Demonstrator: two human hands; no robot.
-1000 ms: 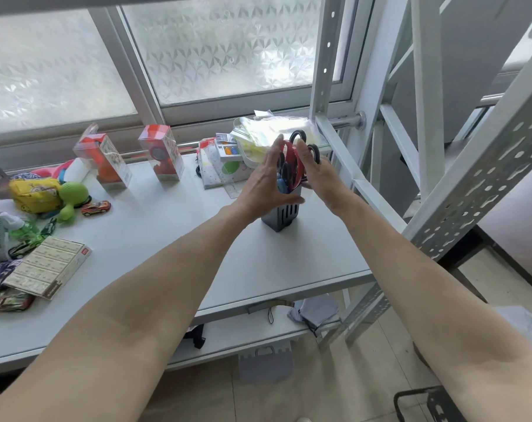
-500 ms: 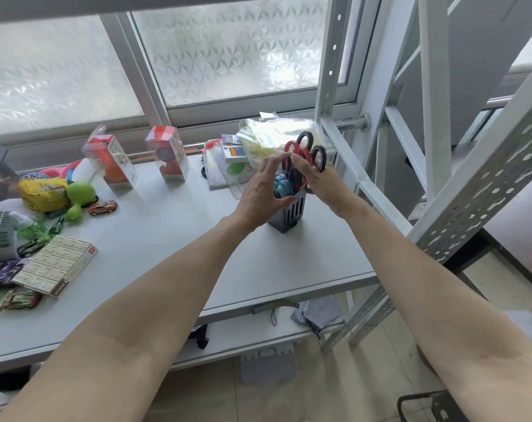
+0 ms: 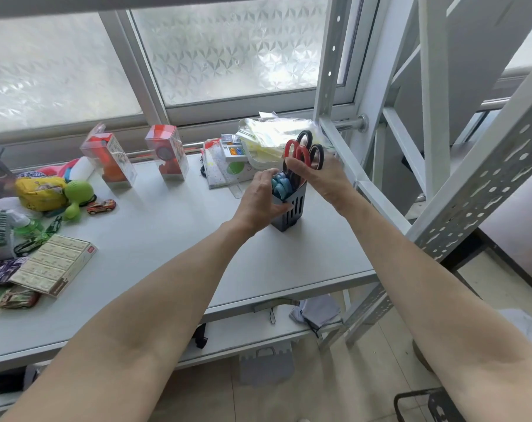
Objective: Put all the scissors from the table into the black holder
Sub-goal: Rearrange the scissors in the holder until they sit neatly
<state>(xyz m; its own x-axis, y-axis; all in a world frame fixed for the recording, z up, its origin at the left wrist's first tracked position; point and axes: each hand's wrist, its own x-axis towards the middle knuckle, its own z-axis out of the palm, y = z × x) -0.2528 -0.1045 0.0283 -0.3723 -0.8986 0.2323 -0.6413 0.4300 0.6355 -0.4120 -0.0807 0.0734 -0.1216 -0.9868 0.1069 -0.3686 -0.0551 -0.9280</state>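
**Mia:** Where are the scissors?

**Ben:** They stand in the black holder, near the right end of the white table. I see red-handled scissors, black-handled scissors behind them, and blue-handled scissors sitting lower down in front.

**Mia:** What are the hands doing?

**Ben:** The left hand is wrapped round the left side of the holder, with its fingers curled over the top rim by the blue handles. The right hand is up against the red and black handles. Its fingers are bent and pressed close on the handles, but I cannot tell if they pinch them or just push.

**Mia:** Is the job nearly done?

**Ben:** I think so. I see no loose scissors on the table, though the messy pile at the left end could hide some.

**Mia:** What could go wrong?

**Ben:** The holder is tall and thin, and the handles stick out high above it. If the right hand pushes sideways, it might tip over. It also stands near the table's right edge, so a tip that way could send it off the table. And if the red pair is jammed partway in, a hard push might pinch a finger.
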